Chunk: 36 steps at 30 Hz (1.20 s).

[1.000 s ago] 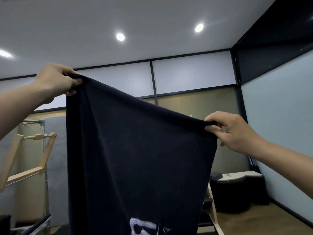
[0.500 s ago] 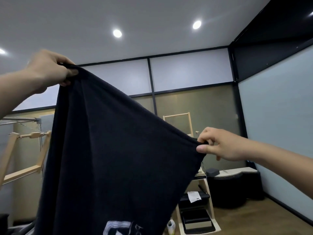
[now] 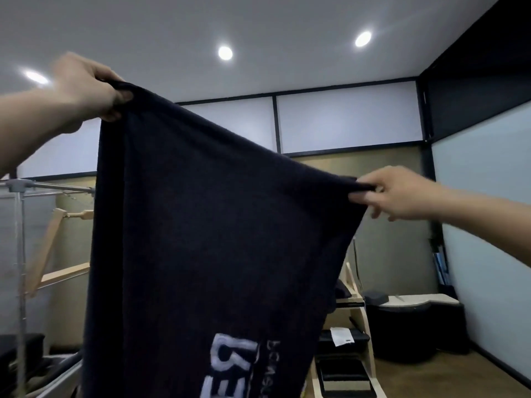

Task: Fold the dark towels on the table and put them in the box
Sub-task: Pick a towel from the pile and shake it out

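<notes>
A dark navy towel (image 3: 212, 239) with white lettering near its lower edge hangs spread out in front of me, filling the middle of the view. My left hand (image 3: 89, 87) grips its upper left corner, raised high. My right hand (image 3: 393, 196) pinches the upper right corner, held lower, so the top edge slopes down to the right. The table and the box are out of view behind the cloth or below the frame.
A metal clothes rack (image 3: 20, 254) and a wooden frame (image 3: 54, 254) stand at the left. A wooden shelf unit (image 3: 353, 349) with dark items and a low black bench (image 3: 416, 326) sit at the right, on a wooden floor.
The towel has risen and swung right, showing more of the white lettering. My right hand moved outward to the right, pulling the top edge tighter.
</notes>
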### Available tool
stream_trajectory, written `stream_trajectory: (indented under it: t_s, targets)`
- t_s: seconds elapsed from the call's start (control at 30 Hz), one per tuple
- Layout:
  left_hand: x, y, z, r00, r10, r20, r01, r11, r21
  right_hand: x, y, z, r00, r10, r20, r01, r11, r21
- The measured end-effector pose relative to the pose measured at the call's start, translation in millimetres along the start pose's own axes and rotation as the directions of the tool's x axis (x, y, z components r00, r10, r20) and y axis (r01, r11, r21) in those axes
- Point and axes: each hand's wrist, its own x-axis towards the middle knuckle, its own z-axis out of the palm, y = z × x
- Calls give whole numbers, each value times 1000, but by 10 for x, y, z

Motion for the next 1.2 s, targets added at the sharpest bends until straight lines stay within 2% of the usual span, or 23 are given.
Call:
stream_trajectory:
  t_s: [0.07,0.1,0.13,0.17,0.2,0.27,0.3,0.33,0.4,0.43,0.47,0.53,0.63,0.77,0.83,0.93,1.03,1.1,1.2]
  targets:
    - [-15,-99,-57,999,-47,1,47,999,-20,147,1,-77,978,81,-193,-22,957,290]
    - [-27,-142,-79,998,-70,2,70,997,-32,201,-8,-73,975,137,-175,-57,916,397]
    - [-46,-178,-87,996,-90,5,90,995,-38,241,-25,-71,983,162,-82,-113,899,422]
    - [-67,-206,-77,994,-110,16,111,993,-34,280,-18,-91,986,169,1,-159,926,343]
    - [-98,-224,-58,991,-128,37,129,991,-28,339,-14,-161,986,166,-2,-161,962,218]
    - [-148,-259,-10,986,-147,81,150,988,-34,489,-36,-417,963,105,-248,-114,993,-23]
    - [-162,-287,4,984,-152,97,156,987,-36,554,-53,-559,939,80,-335,-110,992,-69]
    - [-169,-325,7,983,-146,113,149,989,-21,595,-80,-662,943,72,-324,-115,987,-116]
    - [-168,-362,-1,979,-120,166,110,992,65,622,-77,-746,978,99,-182,-141,961,-238]
    - [-176,-348,-5,973,-104,207,83,991,109,640,-38,-765,978,114,-176,-157,956,-249]
    - [-193,-319,-2,965,-91,244,60,990,130,660,-11,-798,968,123,-221,-172,961,-219]
    - [-233,-255,42,955,-70,289,38,993,113,695,45,-894,935,192,-297,-208,978,-24]
    - [-267,-154,129,927,-44,372,16,997,78,715,126,-1056,931,302,-206,-247,935,256]
    - [-178,16,150,908,-25,417,55,997,-60,803,318,-1297,920,300,-252,-170,885,433]
    - [-96,62,172,877,-38,479,69,996,-48,817,358,-1338,918,357,-174,-243,851,465]
    - [-33,-47,274,778,-110,619,87,994,68,829,466,-1310,899,438,11,-406,824,394]
    - [-103,-301,567,688,-210,694,179,977,117,810,580,-1103,827,526,201,-562,788,252]
    - [-202,-531,891,684,-266,680,254,960,121,836,696,-813,779,564,273,-619,761,194]
    - [-360,-978,1534,746,-345,570,408,913,19,1022,1009,-97,773,589,235,-634,721,278]
